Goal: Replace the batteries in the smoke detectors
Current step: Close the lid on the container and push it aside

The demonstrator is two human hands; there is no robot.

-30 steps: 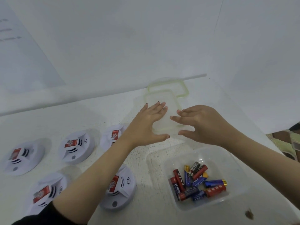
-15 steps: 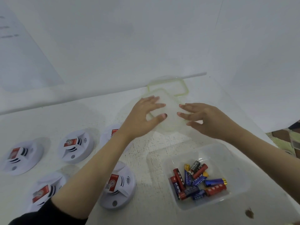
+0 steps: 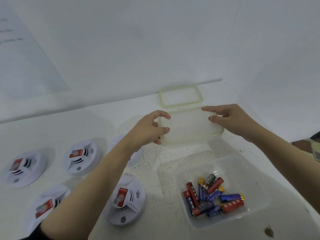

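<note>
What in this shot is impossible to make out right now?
Head view:
- Rear smoke detector: mostly hidden behind the left forearm.
- Held clear container: contents unclear through washed-out plastic.
- Batteries: most labels too small to read.
- Right-edge object: cut off by the frame.

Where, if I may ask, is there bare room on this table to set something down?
Bare table lies between the front detector and the battery tub, and behind the detectors, left of the green-rimmed lid. Crowded: the left side.

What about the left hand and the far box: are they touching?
Touching. The head view shows the left hand gripping the far box at its left end, fingers curled over the rim.
</note>
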